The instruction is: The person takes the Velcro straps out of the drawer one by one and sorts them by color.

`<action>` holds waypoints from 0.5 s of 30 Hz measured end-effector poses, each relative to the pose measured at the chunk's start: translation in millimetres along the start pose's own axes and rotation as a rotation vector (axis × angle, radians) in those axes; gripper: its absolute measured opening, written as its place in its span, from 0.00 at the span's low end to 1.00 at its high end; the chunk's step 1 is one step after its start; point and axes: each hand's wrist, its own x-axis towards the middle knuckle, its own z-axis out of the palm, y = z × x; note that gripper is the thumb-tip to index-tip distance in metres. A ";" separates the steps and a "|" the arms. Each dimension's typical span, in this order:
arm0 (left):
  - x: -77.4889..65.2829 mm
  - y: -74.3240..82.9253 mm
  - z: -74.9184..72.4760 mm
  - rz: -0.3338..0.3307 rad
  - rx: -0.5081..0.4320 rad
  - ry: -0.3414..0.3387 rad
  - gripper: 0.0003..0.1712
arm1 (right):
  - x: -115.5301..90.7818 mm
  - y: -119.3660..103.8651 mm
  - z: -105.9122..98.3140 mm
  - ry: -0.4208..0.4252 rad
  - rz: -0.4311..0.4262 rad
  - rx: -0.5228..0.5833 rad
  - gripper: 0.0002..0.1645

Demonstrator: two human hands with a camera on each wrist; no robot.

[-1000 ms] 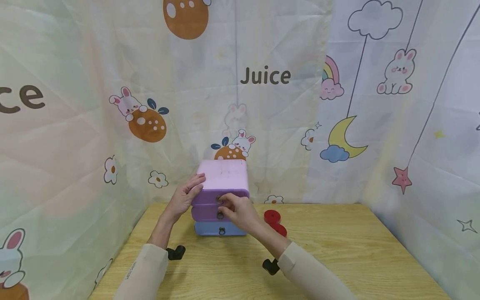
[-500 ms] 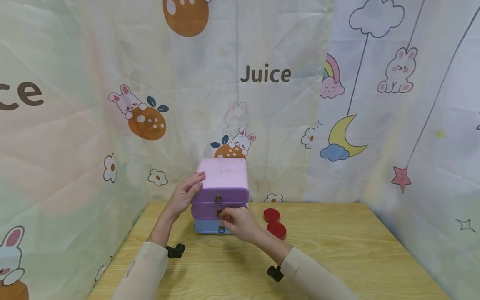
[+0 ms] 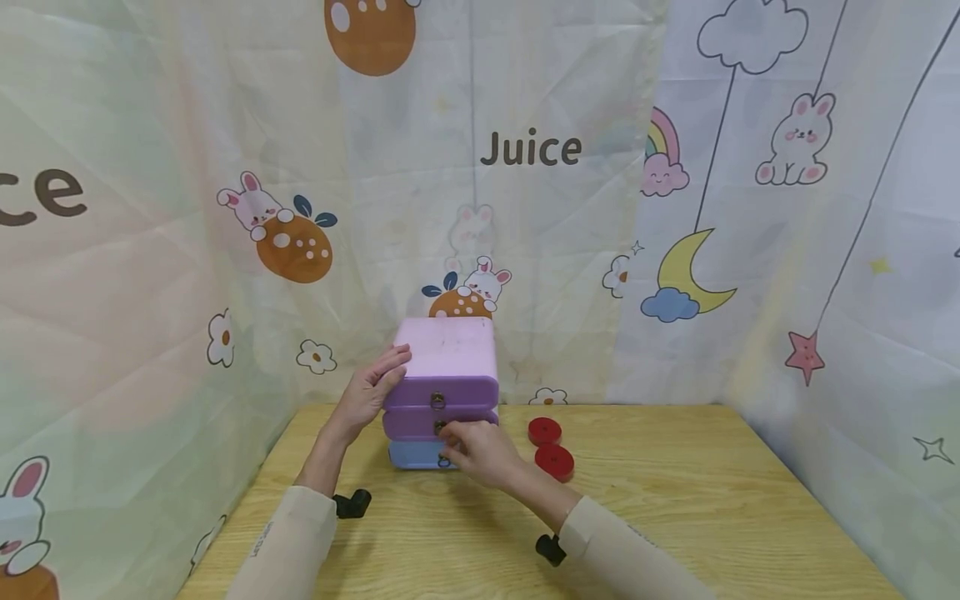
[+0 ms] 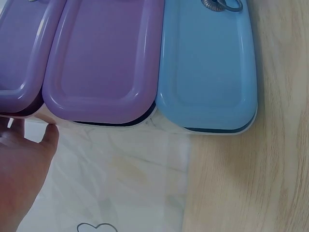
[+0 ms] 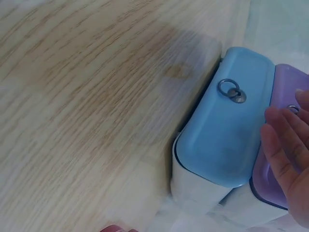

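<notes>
A small drawer cabinet (image 3: 450,346) with a pale pink top stands at the back of the table. Its top drawer (image 3: 405,393) and middle drawer (image 3: 405,424) have purple fronts; the bottom drawer (image 3: 412,454) is blue. Each front carries a metal ring pull. My left hand (image 3: 367,392) rests with extended fingers against the cabinet's upper left edge, and its fingers (image 4: 50,135) show beside the top drawer in the left wrist view. My right hand (image 3: 483,450) pinches the middle drawer's ring pull (image 5: 292,109), partly hidden by the fingers.
Two red discs, a far disc (image 3: 544,431) and a near disc (image 3: 554,462), lie right of the cabinet on the wooden table (image 3: 675,500). A printed curtain (image 3: 570,250) hangs behind and at both sides. Black wrist-camera mounts (image 3: 352,503) stick out below the wrists.
My right hand has moved down from the top drawer's pull to the middle drawer's pull, uncovering the upper one. My left hand has stayed on the cabinet's edge.
</notes>
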 end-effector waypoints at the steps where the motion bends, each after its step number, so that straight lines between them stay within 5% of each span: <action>1: -0.4 0.1 0.0 -0.002 -0.002 0.000 0.27 | 0.0 0.7 0.3 -0.005 0.001 -0.007 0.13; 15: -0.7 0.4 0.1 0.006 0.008 0.000 0.26 | 2.3 1.0 4.0 -0.055 -0.030 -0.245 0.16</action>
